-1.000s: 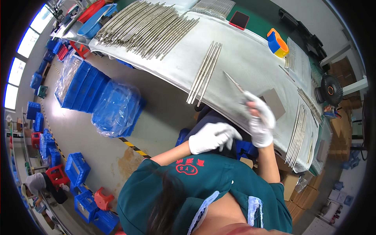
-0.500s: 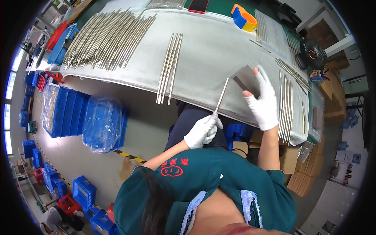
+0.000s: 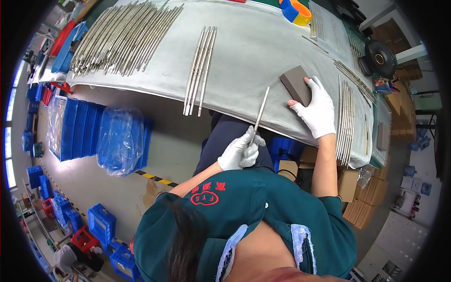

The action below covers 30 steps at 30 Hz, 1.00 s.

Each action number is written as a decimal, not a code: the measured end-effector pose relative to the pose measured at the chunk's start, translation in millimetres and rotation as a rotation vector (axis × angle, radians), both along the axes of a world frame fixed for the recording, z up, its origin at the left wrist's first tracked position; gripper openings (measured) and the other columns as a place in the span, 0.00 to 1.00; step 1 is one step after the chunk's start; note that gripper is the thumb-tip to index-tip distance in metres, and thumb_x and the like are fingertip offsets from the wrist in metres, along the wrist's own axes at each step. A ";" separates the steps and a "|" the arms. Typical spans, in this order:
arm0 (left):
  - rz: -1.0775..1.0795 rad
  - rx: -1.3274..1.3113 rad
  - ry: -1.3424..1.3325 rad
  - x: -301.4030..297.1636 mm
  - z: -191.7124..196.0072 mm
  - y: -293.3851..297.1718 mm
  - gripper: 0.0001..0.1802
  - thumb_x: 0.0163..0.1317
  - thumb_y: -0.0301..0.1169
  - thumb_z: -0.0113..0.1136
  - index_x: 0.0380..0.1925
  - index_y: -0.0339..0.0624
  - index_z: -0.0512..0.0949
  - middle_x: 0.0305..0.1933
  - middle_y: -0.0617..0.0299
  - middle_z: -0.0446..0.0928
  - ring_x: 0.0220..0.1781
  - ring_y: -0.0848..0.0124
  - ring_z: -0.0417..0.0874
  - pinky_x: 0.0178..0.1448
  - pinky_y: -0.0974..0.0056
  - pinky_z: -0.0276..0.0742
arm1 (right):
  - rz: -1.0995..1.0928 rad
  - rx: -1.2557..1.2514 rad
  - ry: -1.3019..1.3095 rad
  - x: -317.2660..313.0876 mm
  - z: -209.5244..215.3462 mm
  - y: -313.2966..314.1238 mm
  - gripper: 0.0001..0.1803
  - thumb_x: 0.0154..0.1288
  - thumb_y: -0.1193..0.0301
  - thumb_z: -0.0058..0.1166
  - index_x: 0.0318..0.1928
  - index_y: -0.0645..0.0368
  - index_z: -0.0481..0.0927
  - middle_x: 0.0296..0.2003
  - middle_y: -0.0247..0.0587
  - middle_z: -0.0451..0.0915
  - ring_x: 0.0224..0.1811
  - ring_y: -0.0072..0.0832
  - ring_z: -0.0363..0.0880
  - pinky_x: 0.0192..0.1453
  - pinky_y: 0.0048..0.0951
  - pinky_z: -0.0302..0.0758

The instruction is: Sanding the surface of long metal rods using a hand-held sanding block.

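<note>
My left hand (image 3: 240, 151), in a white glove, is closed around the lower end of a thin metal rod (image 3: 262, 107). The rod tilts up and away from me, its far end over the table's near edge. To the right, my gloved right hand (image 3: 317, 112) has its bare thumb and a bare fingertip at two sides of a grey-brown rectangular block (image 3: 297, 84) on the white table cover. Several similar rods (image 3: 199, 70) lie side by side left of the middle. Another row of rods (image 3: 346, 123) lies just right of my right hand.
A large pile of metal rods (image 3: 127, 37) covers the table's far left. A blue and yellow tape dispenser (image 3: 296, 12) stands at the back. On the right are a black fan (image 3: 378, 58) and a second block (image 3: 383, 136). Blue crates (image 3: 82, 131) stand on the floor at left.
My right thumb and fingertip have come closer to the block, which was blurred by motion and is now sharp. The left hand still grips the rod. The whole view has shifted slightly.
</note>
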<state>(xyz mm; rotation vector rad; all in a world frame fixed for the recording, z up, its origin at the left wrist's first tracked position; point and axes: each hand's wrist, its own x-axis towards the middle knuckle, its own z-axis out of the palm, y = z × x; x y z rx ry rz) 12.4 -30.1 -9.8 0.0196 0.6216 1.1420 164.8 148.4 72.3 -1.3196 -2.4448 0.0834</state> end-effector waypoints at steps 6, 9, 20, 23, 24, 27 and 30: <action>-0.027 0.074 -0.426 -3.9 -20.1 -1.3 0.26 0.67 0.54 0.39 0.37 0.43 0.74 0.12 0.74 0.55 0.08 0.83 0.52 0.12 0.75 0.48 | 0.014 -0.045 0.050 -3.1 -2.4 -0.4 0.34 0.48 0.56 0.63 0.56 0.55 0.73 0.53 0.54 0.72 0.53 0.49 0.72 0.58 0.40 0.68; -0.029 0.209 -0.474 -2.8 -26.6 -1.5 0.25 0.67 0.53 0.39 0.38 0.43 0.75 0.11 0.74 0.53 0.07 0.83 0.51 0.12 0.76 0.48 | 0.132 0.013 0.094 -13.4 13.1 -16.3 0.30 0.48 0.59 0.63 0.54 0.53 0.75 0.52 0.54 0.72 0.51 0.49 0.73 0.56 0.40 0.69; -0.046 0.195 -0.431 -6.4 -27.9 -2.2 0.28 0.66 0.55 0.40 0.46 0.41 0.73 0.10 0.74 0.50 0.08 0.83 0.50 0.11 0.76 0.48 | 0.297 0.000 0.126 -31.6 23.7 -18.3 0.27 0.48 0.62 0.62 0.53 0.46 0.77 0.53 0.55 0.71 0.50 0.50 0.72 0.56 0.41 0.68; -0.062 0.174 -0.431 -9.1 -26.1 -3.6 0.29 0.65 0.56 0.41 0.47 0.41 0.72 0.10 0.75 0.51 0.08 0.84 0.50 0.11 0.76 0.48 | 0.495 -0.126 0.113 -34.4 19.7 -28.6 0.26 0.47 0.65 0.62 0.52 0.47 0.78 0.53 0.54 0.70 0.52 0.49 0.71 0.57 0.41 0.67; -0.066 0.183 -0.481 -9.3 -25.5 -3.7 0.29 0.65 0.56 0.41 0.47 0.41 0.72 0.10 0.75 0.51 0.08 0.84 0.50 0.11 0.76 0.48 | 0.467 -0.121 0.092 -32.3 18.0 -20.5 0.26 0.47 0.65 0.62 0.52 0.47 0.78 0.53 0.54 0.70 0.52 0.49 0.71 0.57 0.41 0.68; -0.063 0.172 -0.393 -10.0 -22.7 -1.7 0.28 0.65 0.55 0.41 0.48 0.42 0.71 0.10 0.75 0.51 0.08 0.84 0.51 0.11 0.76 0.48 | 0.186 0.068 -0.039 -20.3 11.5 3.7 0.26 0.50 0.64 0.62 0.54 0.44 0.77 0.54 0.55 0.70 0.53 0.50 0.70 0.58 0.41 0.67; -0.035 0.090 -0.298 -9.4 -10.8 -3.7 0.28 0.66 0.55 0.41 0.50 0.43 0.70 0.11 0.75 0.52 0.08 0.84 0.51 0.12 0.76 0.48 | 0.200 0.040 0.099 -17.1 16.3 -2.9 0.27 0.47 0.66 0.64 0.53 0.41 0.78 0.54 0.54 0.70 0.54 0.49 0.69 0.57 0.40 0.67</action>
